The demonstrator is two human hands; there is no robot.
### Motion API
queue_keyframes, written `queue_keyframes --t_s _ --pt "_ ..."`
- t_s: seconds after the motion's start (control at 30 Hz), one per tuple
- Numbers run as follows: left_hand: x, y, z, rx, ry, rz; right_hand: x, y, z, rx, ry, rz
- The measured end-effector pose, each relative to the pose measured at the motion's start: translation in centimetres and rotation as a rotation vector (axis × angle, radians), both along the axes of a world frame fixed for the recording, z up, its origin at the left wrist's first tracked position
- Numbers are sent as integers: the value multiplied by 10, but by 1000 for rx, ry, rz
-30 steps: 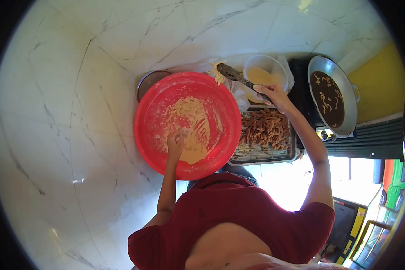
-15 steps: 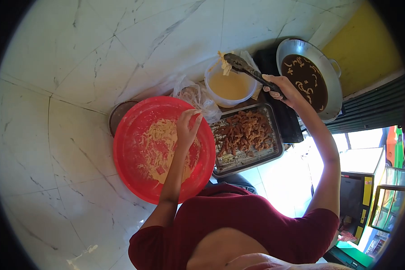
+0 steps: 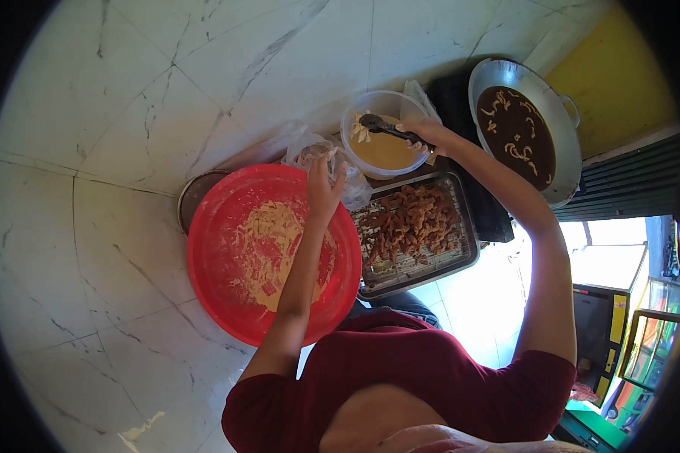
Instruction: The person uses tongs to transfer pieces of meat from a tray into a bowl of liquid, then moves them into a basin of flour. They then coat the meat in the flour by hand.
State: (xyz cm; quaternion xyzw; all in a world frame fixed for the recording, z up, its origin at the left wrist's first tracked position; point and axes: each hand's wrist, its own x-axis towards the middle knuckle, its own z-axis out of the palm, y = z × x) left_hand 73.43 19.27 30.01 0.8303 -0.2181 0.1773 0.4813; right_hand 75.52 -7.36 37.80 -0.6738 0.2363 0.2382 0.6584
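Observation:
Black tongs (image 3: 391, 130) are in my right hand (image 3: 428, 137), their head over the round tub of yellowish batter (image 3: 389, 155). Pale battered strips (image 3: 361, 130) hang at the tip of the tongs, near the tub's left side. My left hand (image 3: 325, 185) is raised with fingers apart and nothing in it, at the upper right rim of the red basin (image 3: 219, 279). Floury yellowish crumbs (image 3: 268, 234) lie inside the basin. A clear plastic bag (image 3: 353, 185) sits just beside my left hand.
A metal tray (image 3: 423, 283) with a rack holds browned fried pieces (image 3: 415, 219). At the upper right stands a large metal pan (image 3: 567, 143) of dark oil with pale strips in it. A round metal vessel (image 3: 193, 198) shows behind the basin, near the tiled wall (image 3: 128, 98).
My right hand has moved left and the tongs have come lower over the batter tub. My left hand has shifted slightly up and right, towards the plastic bag.

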Motion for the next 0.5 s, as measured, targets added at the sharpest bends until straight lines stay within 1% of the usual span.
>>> queue_keyframes --t_s 0.13,0.23,0.3,0.33,0.37,0.43,0.5 --pt "4 -2 -10 62 -65 63 15 0 -37 30 133 53" --pt "3 -2 -10 136 -74 91 23 7 -59 50 209 42" --pt "4 -2 -15 148 -86 109 26 11 -70 69 195 40" --pt "5 -2 -17 154 -91 119 28 12 -73 78 189 39" --pt "5 -2 -20 145 -66 111 29 9 -75 142 205 29" --pt "4 0 -18 134 -15 90 25 3 -67 276 239 4" --pt "2 0 -14 119 -33 91 16 -4 -54 356 188 3"
